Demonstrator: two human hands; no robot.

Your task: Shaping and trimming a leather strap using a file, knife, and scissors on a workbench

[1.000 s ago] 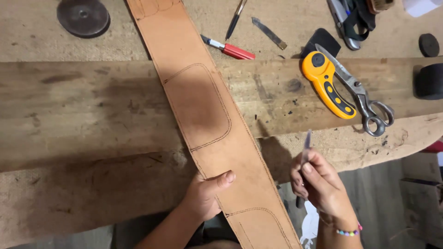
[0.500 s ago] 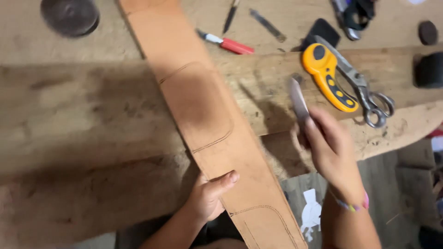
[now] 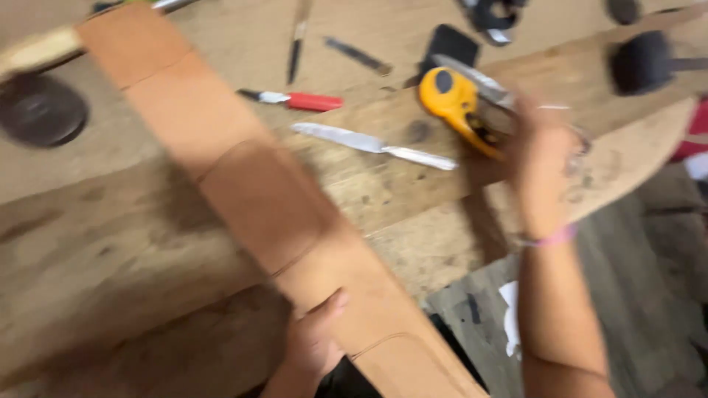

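Observation:
A long tan leather strip [image 3: 265, 199] with stitched pocket outlines runs diagonally across the wooden bench [image 3: 110, 243]. My left hand [image 3: 313, 346] grips the strip's near edge at the bottom, thumb on top. My right hand [image 3: 542, 166] is blurred and reaches over the right side of the bench. Its fingers are at the yellow rotary cutter [image 3: 450, 99] and the metal scissors [image 3: 479, 81] beside it. I cannot tell whether it grips either one. A silver blade [image 3: 369, 141] lies flat on the bench between the strip and the cutter.
A red-handled knife [image 3: 310, 101], a thin dark tool [image 3: 297, 44] and a small metal piece [image 3: 358, 55] lie at the back. A dark round disc [image 3: 40, 110] sits far left, a black mallet head [image 3: 641, 63] far right. The bench edge curves away at right above the floor [image 3: 649, 309].
My right hand held the silver blade up; the blade now lies on the bench and the hand has moved right to the yellow cutter and scissors. My left hand stays on the strip.

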